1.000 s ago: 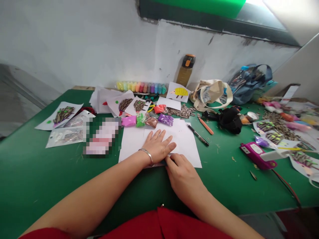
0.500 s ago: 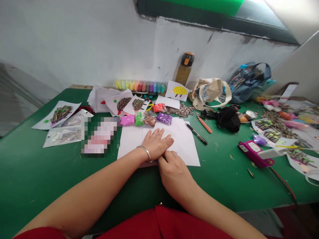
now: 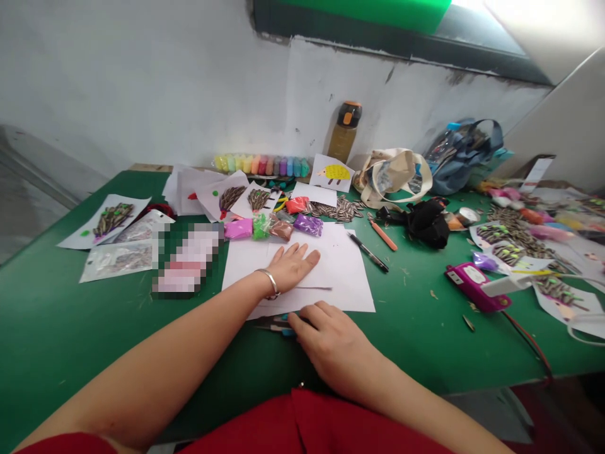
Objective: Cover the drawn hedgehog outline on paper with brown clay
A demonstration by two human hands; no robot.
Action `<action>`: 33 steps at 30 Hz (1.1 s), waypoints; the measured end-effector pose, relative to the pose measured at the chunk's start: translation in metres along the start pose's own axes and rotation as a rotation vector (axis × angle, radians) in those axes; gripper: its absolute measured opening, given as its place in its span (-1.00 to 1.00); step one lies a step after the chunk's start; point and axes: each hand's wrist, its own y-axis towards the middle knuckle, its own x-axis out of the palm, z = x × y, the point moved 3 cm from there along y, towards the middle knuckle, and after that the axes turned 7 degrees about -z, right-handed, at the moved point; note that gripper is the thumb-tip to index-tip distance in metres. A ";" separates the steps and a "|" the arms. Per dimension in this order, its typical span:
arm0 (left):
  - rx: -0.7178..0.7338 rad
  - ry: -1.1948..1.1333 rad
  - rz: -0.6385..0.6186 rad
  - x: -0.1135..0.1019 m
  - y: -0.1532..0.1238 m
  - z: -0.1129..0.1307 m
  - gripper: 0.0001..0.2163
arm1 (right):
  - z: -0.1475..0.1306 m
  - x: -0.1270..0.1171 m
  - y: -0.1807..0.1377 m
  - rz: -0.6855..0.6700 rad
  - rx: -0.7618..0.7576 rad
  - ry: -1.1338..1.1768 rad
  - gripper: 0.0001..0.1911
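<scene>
My left hand (image 3: pixel 292 265) lies flat with fingers stretched on a white paper sheet (image 3: pixel 340 271) on the green table (image 3: pixel 70 315); a silver bangle is on its wrist. My right hand (image 3: pixel 326 337) rests just below the paper's near edge, fingers curled over a dark tool with blue handle tips (image 3: pixel 276 325), likely scissors. A short dark cut line shows on the paper to the right of my left hand.
Small coloured clay bags (image 3: pixel 274 226), a seed pile (image 3: pixel 340 211), a black pen (image 3: pixel 368 252) and orange pencil (image 3: pixel 384 235) lie behind the paper. A pink glue gun (image 3: pixel 472 287) with a cord sits right. Bags, a bottle (image 3: pixel 344 133) and seed pictures line the back.
My right hand has drawn back toward me from beside my left fingers to the paper's near edge, onto the blue-tipped tool. My left hand stays flat on the paper.
</scene>
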 end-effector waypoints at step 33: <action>0.162 -0.299 0.362 -0.007 -0.025 -0.010 -0.68 | 0.126 -0.054 0.007 0.428 0.331 0.116 -0.69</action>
